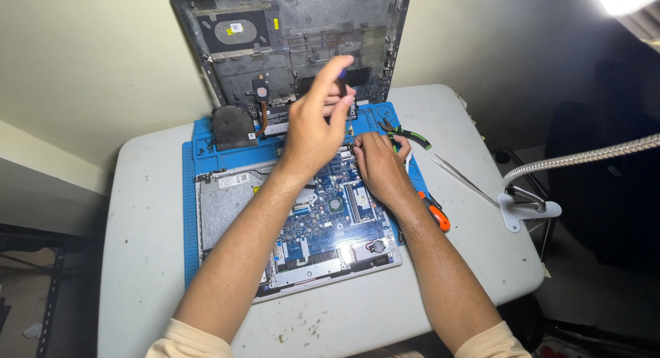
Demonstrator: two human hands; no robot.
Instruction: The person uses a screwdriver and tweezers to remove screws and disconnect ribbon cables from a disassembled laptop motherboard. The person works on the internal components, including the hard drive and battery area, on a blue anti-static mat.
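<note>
left hand point(313, 128): fingers pinch small dark tool, tip hidden | right hand point(380, 167): fingers curled on motherboard point(330, 214), grip unclear

We list: blue mat point(189, 193); blue board point(330, 217) in silver laptop point(227, 207); dark grey cover point(295, 42); green-handled pliers point(405, 133); orange-handled tool point(438, 217); off-white, speckled tabletop point(144, 262); cream sleeves point(185, 341).
</note>
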